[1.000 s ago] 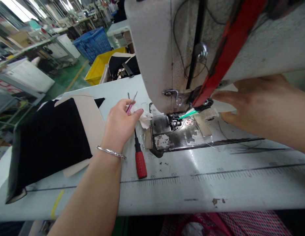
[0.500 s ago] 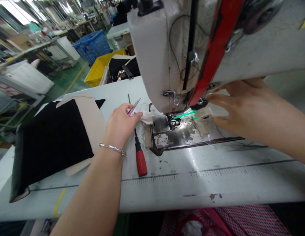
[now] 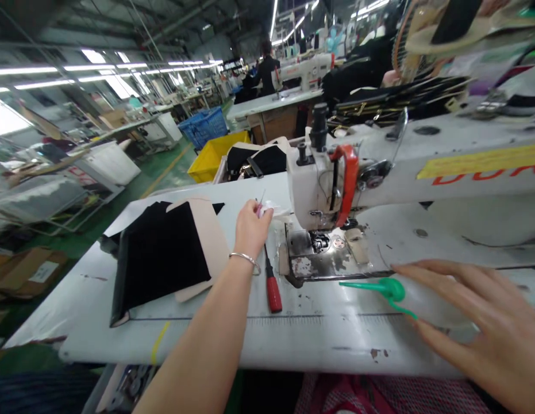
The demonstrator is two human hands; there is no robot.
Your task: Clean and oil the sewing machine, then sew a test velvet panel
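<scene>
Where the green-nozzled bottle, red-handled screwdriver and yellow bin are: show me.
Green-nozzled bottle (image 3: 431,302), head view: on its translucent body.
Red-handled screwdriver (image 3: 273,294), head view: on its handle.
Yellow bin (image 3: 212,156), head view: on its wall.

Plastic nozzle (image 3: 390,289), glossy metal plate (image 3: 323,264)

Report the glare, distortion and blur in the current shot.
Head view: the ceiling lights burn out to white; head view: a pale glare streaks the tabletop in front of the sewing machine; head view: the right hand, around the bottle, looks stretched toward the edge, likely lens distortion; head view: the far workshop is soft, its small details lost.
</scene>
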